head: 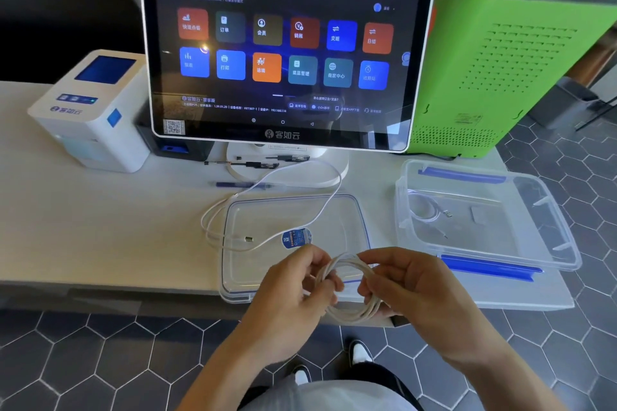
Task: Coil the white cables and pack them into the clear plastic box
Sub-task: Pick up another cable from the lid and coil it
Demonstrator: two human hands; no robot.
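Observation:
My left hand (293, 287) and my right hand (410, 284) both grip a coiled white cable (350, 314) over the table's front edge. A second white cable (213, 213) lies loose on the table and across the clear lid (350, 210), its metal plug resting on the lid's left part. The clear plastic box (551, 210) with blue latches stands open at the right. Inside the box, near its left wall, lies one small coiled white cable (424, 208).
A point-of-sale touchscreen (283, 50) on a white stand fills the back of the table. A white receipt printer (90, 113) sits at the left. A green machine (507, 53) stands behind the box. Pens (243, 184) lie by the screen's base.

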